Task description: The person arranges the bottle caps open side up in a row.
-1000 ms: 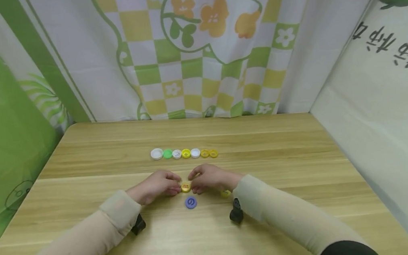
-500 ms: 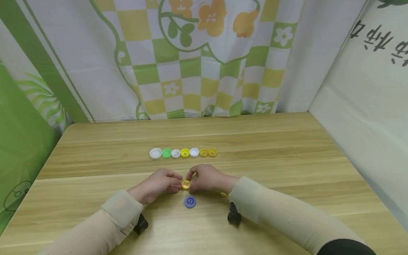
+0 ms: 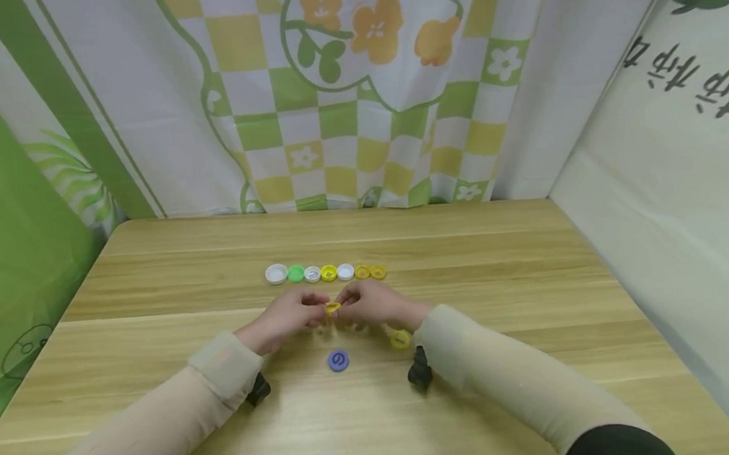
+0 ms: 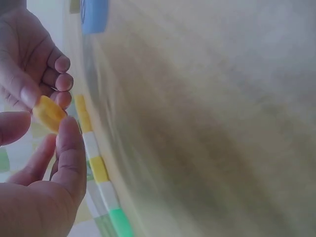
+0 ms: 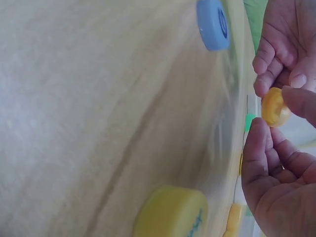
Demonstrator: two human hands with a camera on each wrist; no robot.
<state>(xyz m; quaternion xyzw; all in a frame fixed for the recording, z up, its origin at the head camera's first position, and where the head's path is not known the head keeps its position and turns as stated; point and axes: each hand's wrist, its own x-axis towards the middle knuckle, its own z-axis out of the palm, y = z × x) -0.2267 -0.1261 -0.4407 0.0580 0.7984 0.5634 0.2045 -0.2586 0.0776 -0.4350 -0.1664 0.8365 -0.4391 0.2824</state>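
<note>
A yellow-orange bottle cap is lifted above the table, tilted on edge between the two hands. My left hand pinches it from the left, and my right hand pinches it from the right. In the right wrist view, the right thumb and a fingertip meet the cap, with the left fingers just behind it. The left wrist view shows the left fingertips against the cap. Nearer the front lies a blue-purple cap. A pale yellow cap rests beside the right wrist.
Farther back on the wooden table, a row of several caps runs left to right: white, green, then white, yellow and orange ones. A patterned curtain hangs behind the table's far edge.
Both hands have raised the yellow-orange cap from the table and moved slightly away from me, and the cap has tipped on edge. The pale yellow cap shows more fully.
</note>
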